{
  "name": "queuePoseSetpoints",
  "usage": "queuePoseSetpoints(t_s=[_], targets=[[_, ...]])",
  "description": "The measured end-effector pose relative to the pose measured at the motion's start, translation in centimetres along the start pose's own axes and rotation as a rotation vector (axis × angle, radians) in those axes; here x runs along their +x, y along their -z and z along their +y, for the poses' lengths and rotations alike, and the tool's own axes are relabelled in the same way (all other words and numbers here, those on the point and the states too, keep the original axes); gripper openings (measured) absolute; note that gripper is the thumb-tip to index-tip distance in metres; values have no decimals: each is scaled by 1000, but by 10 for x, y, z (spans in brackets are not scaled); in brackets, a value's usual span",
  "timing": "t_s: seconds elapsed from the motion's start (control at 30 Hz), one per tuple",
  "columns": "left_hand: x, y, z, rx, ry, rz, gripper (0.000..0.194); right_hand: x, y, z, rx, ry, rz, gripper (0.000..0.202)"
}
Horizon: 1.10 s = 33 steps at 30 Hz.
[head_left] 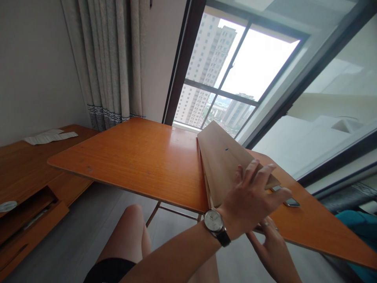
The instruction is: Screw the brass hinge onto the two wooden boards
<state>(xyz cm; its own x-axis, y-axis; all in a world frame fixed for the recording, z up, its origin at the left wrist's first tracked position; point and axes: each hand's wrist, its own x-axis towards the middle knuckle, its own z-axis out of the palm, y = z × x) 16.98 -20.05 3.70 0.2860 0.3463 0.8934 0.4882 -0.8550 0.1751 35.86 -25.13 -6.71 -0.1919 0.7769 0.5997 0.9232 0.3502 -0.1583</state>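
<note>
A pale wooden board (pixel 219 157) with a small blue mark stands at a slant on the orange wooden table (pixel 153 157). My left hand (pixel 250 192), with a watch (pixel 214 221) on its wrist, reaches across to the right and is over the board's near part. Its fingers are spread, with nothing grasped between them. Below it, my right hand (pixel 272 243) is at the table's front edge, a ring on one finger. My left hand partly covers its fingertips, so I cannot tell whether they grip anything. Just right of the board lies a phone (pixel 291 202), partly hidden by my left hand.
A low wooden cabinet (pixel 66 181) with an open compartment is at the left, with white papers (pixel 50 136) on top. A grey curtain (pixel 108 59) hangs behind the table beside a large window (pixel 220 78). Teal fabric (pixel 353 224) is at the far right.
</note>
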Motion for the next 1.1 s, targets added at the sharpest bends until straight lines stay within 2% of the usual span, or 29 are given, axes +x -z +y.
queuePoseSetpoints(t_s=[0.17, 0.27, 0.33, 0.43, 0.53, 0.6, 0.77, 0.87, 0.93, 1.03, 1.1], targets=[[-2, -10, 3, 3, -39, -30, 42, -1, 1, -3, 3, -30, -23, 34], [-1, -5, 0, -40, -23, -39, 46, 0, 1, -5, 16, -54, -45, 37], [-2, 4, -6, -126, 40, 6, 51, 2, 1, -7, 7, -76, -58, 39], [-6, 20, -16, -308, 258, 135, 71, 5, 1, -13, -19, -99, -61, 40], [-16, 38, -27, -390, 426, 227, 88, 7, 1, -18, -24, -128, -55, 38], [-26, 50, -34, -371, 529, 289, 90, 8, 1, -21, -17, -147, -56, 37], [-56, 70, -43, -331, 778, 440, 74, 7, 1, -26, 12, -167, -41, 35], [-74, 78, -49, -363, 898, 454, 66, 7, 0, -27, 12, -176, -37, 35], [-83, 86, -54, -485, 960, 467, 67, 7, 0, -28, 13, -181, -35, 35], [-92, 102, -67, -600, 1086, 403, 67, 7, 0, -30, 28, -185, -35, 35], [-94, 114, -76, -712, 1253, 351, 68, 7, 1, -30, 46, -198, -33, 35]])
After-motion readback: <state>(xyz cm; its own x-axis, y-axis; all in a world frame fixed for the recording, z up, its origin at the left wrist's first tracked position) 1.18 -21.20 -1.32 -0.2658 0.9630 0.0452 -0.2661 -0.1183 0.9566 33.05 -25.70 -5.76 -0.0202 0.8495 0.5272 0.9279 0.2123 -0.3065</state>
